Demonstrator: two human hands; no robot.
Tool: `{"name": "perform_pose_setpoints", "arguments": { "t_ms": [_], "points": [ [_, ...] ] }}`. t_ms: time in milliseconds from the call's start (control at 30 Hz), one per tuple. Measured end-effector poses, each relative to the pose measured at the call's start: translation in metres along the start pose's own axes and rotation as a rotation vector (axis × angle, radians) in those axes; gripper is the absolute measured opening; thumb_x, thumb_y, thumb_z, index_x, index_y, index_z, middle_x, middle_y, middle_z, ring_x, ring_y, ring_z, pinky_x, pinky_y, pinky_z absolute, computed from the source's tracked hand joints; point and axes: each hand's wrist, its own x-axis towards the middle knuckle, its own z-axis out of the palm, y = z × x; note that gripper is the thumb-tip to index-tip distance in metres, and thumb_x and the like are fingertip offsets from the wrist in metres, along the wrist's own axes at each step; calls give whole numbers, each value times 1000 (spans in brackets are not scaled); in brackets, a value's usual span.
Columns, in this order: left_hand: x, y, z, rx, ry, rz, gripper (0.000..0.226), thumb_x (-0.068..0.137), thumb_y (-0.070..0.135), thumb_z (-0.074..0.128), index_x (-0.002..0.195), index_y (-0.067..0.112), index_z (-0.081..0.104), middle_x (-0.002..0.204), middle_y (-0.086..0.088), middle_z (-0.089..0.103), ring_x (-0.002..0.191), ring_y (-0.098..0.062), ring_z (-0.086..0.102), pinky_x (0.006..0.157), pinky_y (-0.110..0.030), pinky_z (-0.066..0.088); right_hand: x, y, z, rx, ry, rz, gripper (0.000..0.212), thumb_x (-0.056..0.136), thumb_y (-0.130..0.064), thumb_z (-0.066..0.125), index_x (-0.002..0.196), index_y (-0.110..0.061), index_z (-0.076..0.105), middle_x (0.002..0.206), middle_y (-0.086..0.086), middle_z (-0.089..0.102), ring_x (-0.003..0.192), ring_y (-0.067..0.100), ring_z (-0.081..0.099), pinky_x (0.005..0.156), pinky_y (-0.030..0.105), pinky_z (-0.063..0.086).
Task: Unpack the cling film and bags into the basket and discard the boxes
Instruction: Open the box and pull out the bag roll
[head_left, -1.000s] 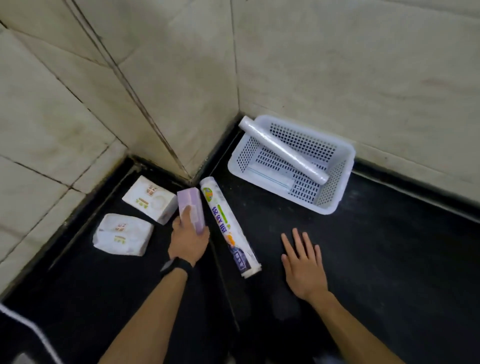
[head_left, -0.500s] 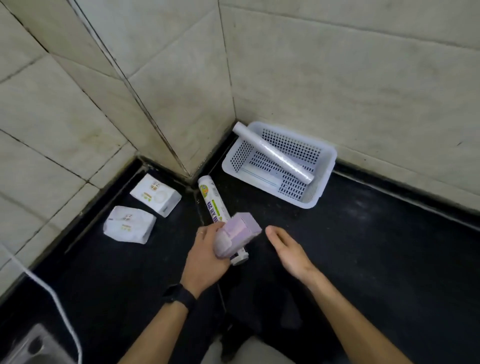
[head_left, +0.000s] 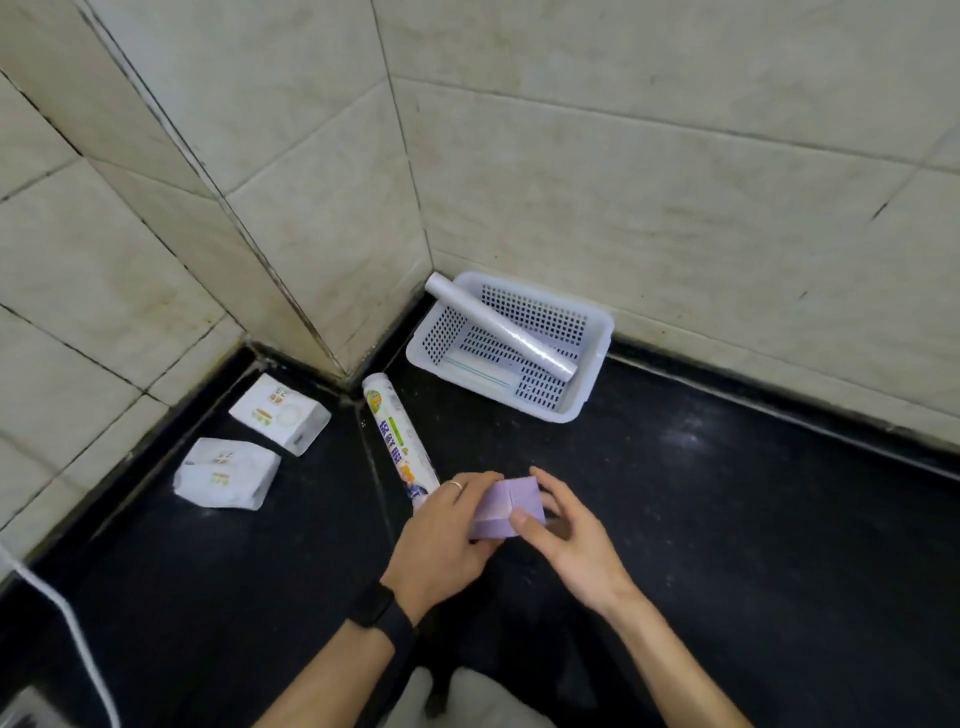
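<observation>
Purple box (head_left: 506, 506) sits nearest, clasped by the left hand (head_left: 441, 535), while the right hand (head_left: 566, 535) has its fingers (head_left: 519, 519) pinching the end flap. Best pry that flap gently. Beyond lies a printed roll (head_left: 400, 441); farthest, the basket (head_left: 592, 384) holds a bare roll (head_left: 498, 325).

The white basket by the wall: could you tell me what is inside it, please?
Inside the white basket a clear cling film roll lies diagonally, its upper end sticking over the rim. A flat, pale item lies on the bottom, too unclear to identify.
</observation>
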Motion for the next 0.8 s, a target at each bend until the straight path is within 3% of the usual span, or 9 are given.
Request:
{"name": "perform_pose_setpoints", "arguments": {
  "t_ms": [100,300,400,500,633,800],
  "points": [
    [11,0,-16,-227,-170,-86,67,74,37,79,134,32,51,122,16,56,111,1,54,96,-22,44,-7,2,-11,-15,-61,-40,68,85,-26,78,143,-39,46,119,-19,68,106,8,68,91,25,53],
    [25,-5,-29,-220,-311,-100,81,69,32,82,141,31,47,130,13,56,118,-1,53,104,-29,44,-6,0,-14,-89,-26,-48,58,79,-29,83,132,-33,60,102,-6,76,97,7,71,87,25,56],
    [21,2,-24,-106,-210,-69,83,75,36,73,148,36,35,144,11,42,132,-5,40,112,-32,37,-3,3,-10,21,71,-12,47,81,-26,82,125,-26,65,108,-6,75,97,10,72,87,27,57],
    [8,5,-1,197,-34,33,88,76,52,64,151,31,25,148,8,37,137,-11,33,117,-37,26,1,2,-2,336,145,186,36,85,-29,77,117,-15,69,103,1,77,94,16,74,87,30,57],
    [3,-5,14,142,-21,-10,66,86,44,65,142,20,42,136,2,51,124,-17,47,109,-34,33,2,7,5,175,88,282,34,81,-42,79,109,-23,71,100,-5,77,92,10,73,87,29,56],
    [-1,-14,7,38,-57,-5,58,83,38,71,134,26,48,128,8,55,117,-11,45,108,-39,34,3,6,4,-28,115,175,38,75,-40,81,110,-34,69,98,-14,75,92,-3,68,82,14,49]
  ]
}}
